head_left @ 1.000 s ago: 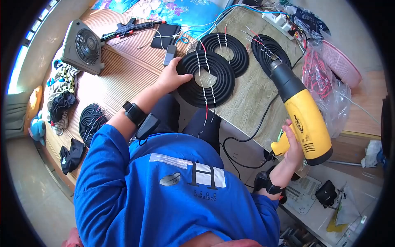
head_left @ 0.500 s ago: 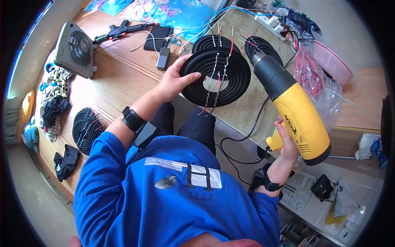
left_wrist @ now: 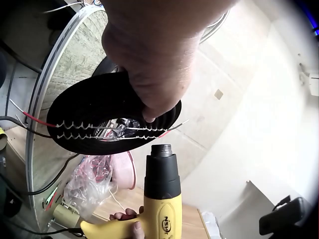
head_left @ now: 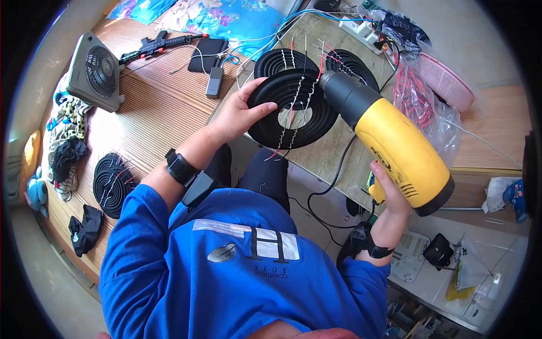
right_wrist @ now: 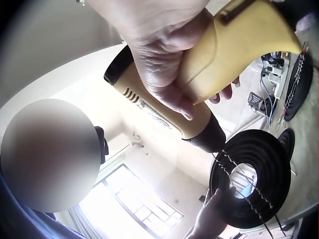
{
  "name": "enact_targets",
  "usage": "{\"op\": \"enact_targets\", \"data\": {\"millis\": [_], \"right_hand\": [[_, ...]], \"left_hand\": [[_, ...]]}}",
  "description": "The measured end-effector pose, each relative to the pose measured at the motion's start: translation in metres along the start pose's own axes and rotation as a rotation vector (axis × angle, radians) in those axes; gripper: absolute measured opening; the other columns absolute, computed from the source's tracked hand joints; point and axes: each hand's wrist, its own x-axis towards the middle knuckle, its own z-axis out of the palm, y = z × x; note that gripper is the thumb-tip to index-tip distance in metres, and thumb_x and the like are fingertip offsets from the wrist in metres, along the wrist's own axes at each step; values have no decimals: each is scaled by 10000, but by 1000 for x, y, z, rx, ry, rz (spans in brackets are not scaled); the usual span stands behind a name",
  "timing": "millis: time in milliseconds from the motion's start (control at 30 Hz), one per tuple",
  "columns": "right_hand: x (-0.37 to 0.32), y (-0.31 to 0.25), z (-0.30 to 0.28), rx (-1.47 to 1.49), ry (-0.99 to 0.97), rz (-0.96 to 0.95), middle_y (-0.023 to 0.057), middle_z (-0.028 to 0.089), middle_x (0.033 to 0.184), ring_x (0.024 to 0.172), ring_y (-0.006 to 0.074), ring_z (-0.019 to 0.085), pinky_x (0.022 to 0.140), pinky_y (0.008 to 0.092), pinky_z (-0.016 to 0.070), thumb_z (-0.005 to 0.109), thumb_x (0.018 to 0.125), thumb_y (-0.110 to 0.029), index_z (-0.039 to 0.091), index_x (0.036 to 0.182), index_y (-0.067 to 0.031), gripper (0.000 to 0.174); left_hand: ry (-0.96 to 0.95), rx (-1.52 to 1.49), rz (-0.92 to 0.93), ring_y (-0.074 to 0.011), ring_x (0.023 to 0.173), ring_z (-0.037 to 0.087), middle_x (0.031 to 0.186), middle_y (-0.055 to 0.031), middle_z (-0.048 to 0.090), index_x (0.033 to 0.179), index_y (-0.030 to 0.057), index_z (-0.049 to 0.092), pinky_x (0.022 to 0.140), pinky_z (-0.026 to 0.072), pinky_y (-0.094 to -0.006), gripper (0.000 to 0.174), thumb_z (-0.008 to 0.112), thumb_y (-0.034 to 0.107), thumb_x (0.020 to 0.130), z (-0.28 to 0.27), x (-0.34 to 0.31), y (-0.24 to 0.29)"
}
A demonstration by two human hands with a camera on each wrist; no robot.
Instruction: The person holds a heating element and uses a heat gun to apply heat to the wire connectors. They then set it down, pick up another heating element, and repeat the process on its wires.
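A flat, black ridged coil (head_left: 320,120), crossed by two rows of twisted wire with red and black ends, is held tilted over the table edge. My left hand (head_left: 234,116) grips its left rim, thumb across the ridges and the other fingers partly hidden behind. In my right hand (head_left: 393,191) is a yellow and black heat gun (head_left: 398,147), gripped by its handle. The gun's nozzle points at the coil's upper right edge, close to a red wire end. From the left wrist view, a small gap separates the nozzle (left_wrist: 161,149) from the coil (left_wrist: 82,112).
Two similar coils lie behind on the table (head_left: 316,161), and another coil (head_left: 113,185) rests on the slatted mat. A black cord (head_left: 339,169) hangs by the table edge. A fan (head_left: 97,73), a pink basket (head_left: 446,85), bagged red wire and a power strip stand around.
My left hand has lifted the coil and tilted it. The heat gun in my right hand has moved left, bringing its nozzle up to the coil's edge.
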Motion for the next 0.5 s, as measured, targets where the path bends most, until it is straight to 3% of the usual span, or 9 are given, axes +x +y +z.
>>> {"op": "enact_targets", "data": {"millis": [67, 167, 333, 433, 500], "right_hand": [[2, -5, 2, -20, -24, -2, 77, 518, 1059, 950, 156, 514, 808, 263, 415, 671, 632, 65, 444, 1111, -10, 535], [3, -17, 6, 41, 49, 143, 79, 516, 1067, 955, 150, 512, 808, 263, 414, 674, 635, 58, 443, 1113, -8, 535], [5, -8, -1, 21, -4, 50, 77, 523, 1057, 945, 142, 516, 802, 256, 413, 677, 640, 48, 465, 1092, -8, 502], [11, -19, 3, 22, 42, 193, 72, 539, 1030, 922, 139, 526, 793, 248, 414, 682, 646, 30, 484, 1068, -5, 467], [14, -19, 1, 30, 36, 149, 69, 543, 1021, 914, 137, 528, 791, 248, 415, 682, 647, 27, 490, 1061, -4, 457]], "left_hand": [[0, -4, -7, -105, 910, 516, 1004, -58, 541, 1169, 8, 387, 807, 422, -235, 465, 602, 80, 763, 0, 1, -1], [6, 11, -17, -106, 917, 514, 1006, -58, 540, 1167, 11, 390, 807, 422, -235, 465, 605, 78, 760, 0, 1, -2], [15, 43, 19, -106, 921, 511, 1006, -56, 538, 1166, 12, 392, 806, 423, -235, 466, 607, 77, 758, 4, 1, 0], [2, 25, 15, -107, 920, 511, 1005, -56, 537, 1163, 12, 396, 808, 422, -238, 463, 609, 74, 756, 6, 1, 0], [-7, 26, 15, -107, 921, 510, 1005, -55, 538, 1162, 12, 397, 809, 422, -239, 461, 608, 73, 757, 5, 1, -2]]}}
